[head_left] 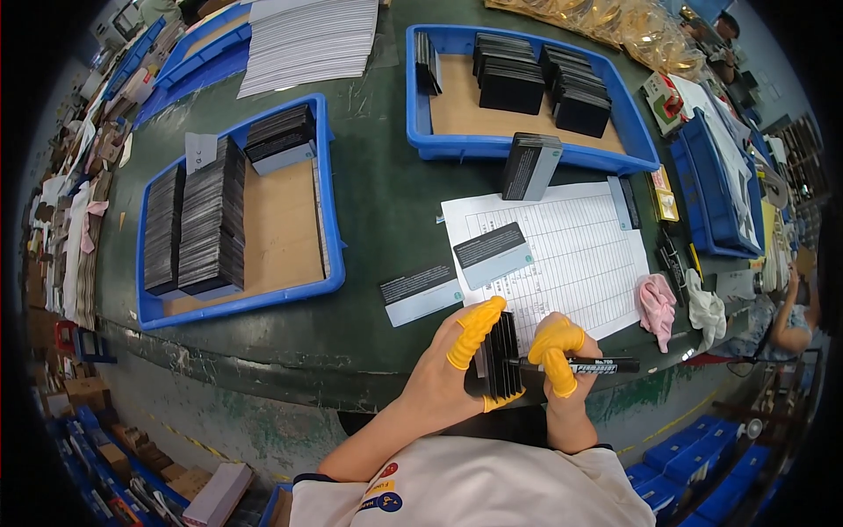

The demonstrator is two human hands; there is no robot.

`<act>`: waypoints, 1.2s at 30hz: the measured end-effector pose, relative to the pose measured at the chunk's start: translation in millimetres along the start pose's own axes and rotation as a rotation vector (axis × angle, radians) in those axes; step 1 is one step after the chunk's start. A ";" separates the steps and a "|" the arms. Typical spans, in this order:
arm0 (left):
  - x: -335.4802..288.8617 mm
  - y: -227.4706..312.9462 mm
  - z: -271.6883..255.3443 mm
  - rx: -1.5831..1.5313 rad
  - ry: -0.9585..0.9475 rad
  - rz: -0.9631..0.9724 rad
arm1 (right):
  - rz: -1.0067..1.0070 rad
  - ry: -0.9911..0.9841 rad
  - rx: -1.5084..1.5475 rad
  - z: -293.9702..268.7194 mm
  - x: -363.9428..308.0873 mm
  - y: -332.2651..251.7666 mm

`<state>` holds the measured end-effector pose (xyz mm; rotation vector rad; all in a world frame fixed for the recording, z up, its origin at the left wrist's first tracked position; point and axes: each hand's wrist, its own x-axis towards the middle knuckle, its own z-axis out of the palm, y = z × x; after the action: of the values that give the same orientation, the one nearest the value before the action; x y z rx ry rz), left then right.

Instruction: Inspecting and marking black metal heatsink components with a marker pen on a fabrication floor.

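Note:
Near the table's front edge, my left hand, with yellow finger cots, is closed around a small stack of black cards held on edge. Yellow finger cots also cover fingers of my right hand, which grips a black marker pen. The marker's tip end points left and meets the side of the stack. Just beyond my hands lie a black-and-grey card on a printed table sheet and another such card on the green tabletop. A bundle of cards stands at the sheet's far edge.
Blue trays hold rows of black cards, one tray at left, another at the back. A pink cloth and a white cloth lie at right. Stacked blue bins stand beyond. White paper sheets are piled at the back.

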<state>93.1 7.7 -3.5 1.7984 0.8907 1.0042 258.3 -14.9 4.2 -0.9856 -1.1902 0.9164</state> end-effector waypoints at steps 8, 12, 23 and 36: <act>0.7 1.2 -0.7 0.023 0.020 -0.008 | -0.023 -0.037 0.038 -2.7 -1.5 1.7; -1.4 -4.1 1.2 0.006 0.043 0.010 | -0.059 -0.069 0.054 -3.2 -0.1 2.3; -2.5 -3.5 2.7 -0.089 0.075 -0.061 | -0.096 -0.097 0.079 -4.7 -0.2 3.4; -2.7 -4.8 2.8 -0.051 0.093 -0.054 | -0.141 -0.102 0.019 -6.1 -0.1 4.5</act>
<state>93.7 6.2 -9.5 1.6881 0.9568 1.0739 264.2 -14.3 -0.7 -0.8368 -1.3172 0.8719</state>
